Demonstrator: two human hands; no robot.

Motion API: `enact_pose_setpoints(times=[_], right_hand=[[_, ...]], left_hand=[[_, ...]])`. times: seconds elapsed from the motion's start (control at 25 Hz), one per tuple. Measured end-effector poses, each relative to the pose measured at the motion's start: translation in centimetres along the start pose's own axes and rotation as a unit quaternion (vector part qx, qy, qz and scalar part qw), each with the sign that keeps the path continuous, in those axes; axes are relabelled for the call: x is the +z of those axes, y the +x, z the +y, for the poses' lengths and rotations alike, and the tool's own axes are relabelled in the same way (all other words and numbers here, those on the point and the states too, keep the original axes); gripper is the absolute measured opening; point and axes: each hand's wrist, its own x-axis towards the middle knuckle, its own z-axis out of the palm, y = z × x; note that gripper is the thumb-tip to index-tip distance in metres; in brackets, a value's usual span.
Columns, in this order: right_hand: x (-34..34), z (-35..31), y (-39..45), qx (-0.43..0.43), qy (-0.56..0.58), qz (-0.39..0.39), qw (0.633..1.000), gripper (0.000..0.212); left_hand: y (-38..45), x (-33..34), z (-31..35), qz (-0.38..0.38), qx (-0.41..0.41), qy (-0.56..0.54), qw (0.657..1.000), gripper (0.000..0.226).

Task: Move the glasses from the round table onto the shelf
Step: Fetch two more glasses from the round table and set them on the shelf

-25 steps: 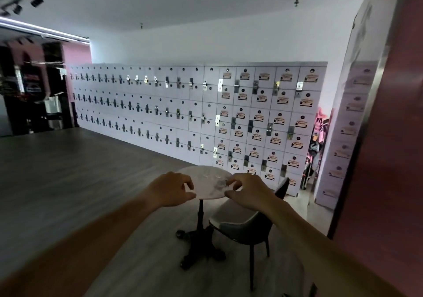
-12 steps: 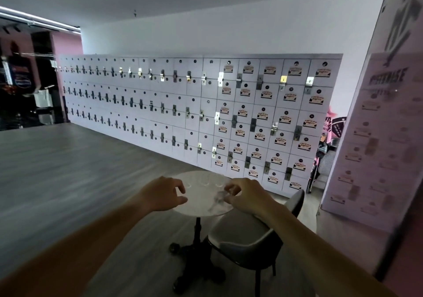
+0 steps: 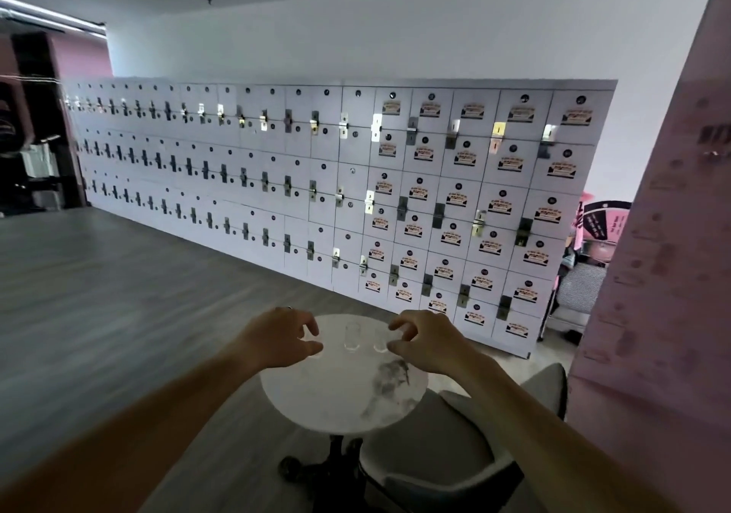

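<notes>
A round white marble table [image 3: 336,390] stands on a black pedestal just below me. Three clear glasses stand in a row at its far edge: a left glass [image 3: 315,344], a middle glass [image 3: 351,336] and a right glass [image 3: 380,339]. My left hand [image 3: 277,338] hovers with fingers curled apart next to the left glass. My right hand [image 3: 427,340] hovers the same way next to the right glass. Neither hand visibly grips a glass. The frame is blurred. No shelf is in view.
A grey chair [image 3: 455,453] is tucked under the table's right side. A long wall of white lockers [image 3: 316,180] runs behind. A pink panel [image 3: 664,275] rises close on the right. Wooden floor [image 3: 99,295] spreads to the left.
I have come closer to the table, which now looks larger and lies under my hands. Both hands have reached forward to the glasses and their fingers have spread.
</notes>
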Motion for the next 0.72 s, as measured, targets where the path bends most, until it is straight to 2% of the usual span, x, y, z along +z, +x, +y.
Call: enact_pose_setpoints(times=[0.24, 0.52, 0.72], right_hand=[[3.9, 4.7, 13.6, 0.002, 0.016, -0.033, 0.999, 0.037], [6.7, 11.6, 31.5, -0.001, 0.014, -0.082, 0.997, 0.035], [10.2, 14.7, 39.5, 0.006, 0.015, -0.122, 0.992, 0.032]], left_hand=[[11.6, 5.6, -5.8, -0.025, -0.024, 0.013, 0.999, 0.033], [27.5, 11.4, -11.3, -0.064, -0.067, 0.019, 0.996, 0.028], [33.8, 15.6, -14.9, -0.099, -0.096, 0.012, 0.99, 0.03]])
